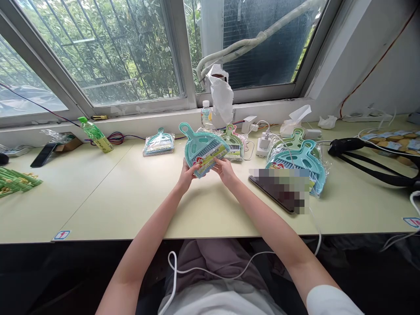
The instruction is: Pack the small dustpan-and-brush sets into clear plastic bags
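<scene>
Between my two hands is a blue dustpan [201, 146] with a brush lying in it and a printed label, held tilted above the table. My left hand [188, 175] is closed on its lower left edge. My right hand [224, 169] grips the lower right, thumb on the label. Behind it a green dustpan with a pink-rimmed handle [233, 141] is partly hidden. Wrapped blue and green dustpans [315, 164] lie stacked at the right, and a smaller pile of wrapped dustpans [159, 144] sits to the left.
A phone [274, 192], partly blurred out, lies right of my forearms. A green bottle [96, 134] lies at the left; a clear bottle [206, 114] stands by the window. White chargers [263, 144], tissues [295, 122] and a black strap [377, 166] are at the right. A white cable [210, 273] crosses my lap.
</scene>
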Demonstrator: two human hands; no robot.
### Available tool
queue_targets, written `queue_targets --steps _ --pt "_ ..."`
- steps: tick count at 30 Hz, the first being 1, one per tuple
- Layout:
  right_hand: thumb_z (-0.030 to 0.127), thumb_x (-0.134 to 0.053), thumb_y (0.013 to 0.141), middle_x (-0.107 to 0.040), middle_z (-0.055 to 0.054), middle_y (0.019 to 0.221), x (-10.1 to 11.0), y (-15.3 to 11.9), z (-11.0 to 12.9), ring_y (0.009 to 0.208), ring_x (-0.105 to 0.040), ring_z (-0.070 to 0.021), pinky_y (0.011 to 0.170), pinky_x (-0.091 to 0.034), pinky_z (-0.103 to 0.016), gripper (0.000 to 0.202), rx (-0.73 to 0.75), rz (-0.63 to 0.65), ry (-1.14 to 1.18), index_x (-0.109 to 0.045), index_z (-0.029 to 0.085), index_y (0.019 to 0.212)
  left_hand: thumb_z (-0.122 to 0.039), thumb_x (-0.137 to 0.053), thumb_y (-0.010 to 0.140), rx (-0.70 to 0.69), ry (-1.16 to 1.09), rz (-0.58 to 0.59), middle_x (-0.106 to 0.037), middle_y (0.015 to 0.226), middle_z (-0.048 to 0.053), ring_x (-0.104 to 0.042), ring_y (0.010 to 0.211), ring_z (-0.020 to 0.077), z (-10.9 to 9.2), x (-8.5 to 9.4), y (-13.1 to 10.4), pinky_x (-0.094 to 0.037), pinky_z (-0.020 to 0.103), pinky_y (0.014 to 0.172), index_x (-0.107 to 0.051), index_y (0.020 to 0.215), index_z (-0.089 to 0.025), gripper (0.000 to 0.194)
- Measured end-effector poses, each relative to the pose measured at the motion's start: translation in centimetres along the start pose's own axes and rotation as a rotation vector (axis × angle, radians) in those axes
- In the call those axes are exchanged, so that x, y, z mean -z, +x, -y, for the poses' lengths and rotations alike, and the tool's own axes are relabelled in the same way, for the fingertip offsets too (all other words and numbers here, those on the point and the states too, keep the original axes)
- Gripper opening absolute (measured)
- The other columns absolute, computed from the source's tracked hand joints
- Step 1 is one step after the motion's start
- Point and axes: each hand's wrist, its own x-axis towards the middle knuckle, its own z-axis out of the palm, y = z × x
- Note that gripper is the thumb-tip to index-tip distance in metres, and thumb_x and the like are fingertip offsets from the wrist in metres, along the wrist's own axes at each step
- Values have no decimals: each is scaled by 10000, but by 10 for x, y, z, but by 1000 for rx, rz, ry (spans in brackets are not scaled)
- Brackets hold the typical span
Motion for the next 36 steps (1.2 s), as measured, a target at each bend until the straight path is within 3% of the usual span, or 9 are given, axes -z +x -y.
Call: queue_targets --steps 4,6,10,14,17,20,26,31,36 --pt "314 -590 875 -748 -75 902 13 6 11 675 -719 -183 645 -599 -324 156 -88 64 -304 -652 172 892 -331 -733 705 7 22 -40 -605 1213 78 -714 805 257 -1 7 4 -598 393 630 -356 1220 -268 642" --pt "349 -489 924 -745 -92 943 23 11 15 659 -715 -172 625 -584 -310 247 -52 -4 -446 -659 170 926 -317 -724 699 2 26 -67 -612 1196 75 -714 813 261 -3 13 6 -603 403 630 -356 1203 -264 626" --pt "94 -431 850 -684 -78 1164 39 18 17 840 -706 -174 767 -575 -338 351 311 -292 -803 -642 215 1102 -265 -703 675 -9 -25 -114 -605 1214 72 -711 860 268 -8 25 9 -622 431 649 -363 1209 -265 633" --pt "-47 -453 711 -554 -36 1358 40 18 15 1185 -570 -224 919 -537 -374 685 632 -129 -1101 -572 309 1284 -232 -656 659 5 -110 -130 -635 1185 97 -698 913 294 -9 35 14 -631 412 607 -424 1232 -225 618" --pt "8 -510 758 -575 -17 1320 35 14 12 1174 -559 -238 867 -555 -375 667 690 62 -1090 -550 358 1325 -243 -618 656 88 -127 -182 -667 1096 148 -685 955 321 -7 44 17 -634 396 622 -514 1152 -136 519" --pt "137 -597 823 -612 -5 1255 30 11 12 1117 -577 -238 858 -547 -375 457 698 97 -959 -653 381 1205 -256 -608 665 202 -121 -173 -684 1019 171 -690 939 325 -6 53 19 -634 389 641 -564 1097 -97 463" --pt "225 -616 869 -575 7 1316 29 14 11 1234 -494 -234 1118 -344 -453 211 782 76 -899 -761 356 948 -258 -681 711 296 -78 -74 -702 982 133 -703 780 259 -7 65 16 -628 341 619 -631 1050 -128 367" --pt "280 -489 948 -686 -37 1084 32 17 7 1113 -557 -256 1027 -398 -452 274 735 118 -965 -755 329 993 -226 -722 741 317 -31 68 -686 1099 104 -678 883 211 -2 72 14 -639 353 766 -637 1123 -149 399" --pt "261 -521 919 -644 -67 985 31 13 8 1033 -529 -280 995 -410 -474 256 732 -23 -1072 -763 311 985 -201 -772 699 312 16 233 -661 1154 133 -685 879 224 1 66 11 -632 414 793 -597 1171 -157 505"
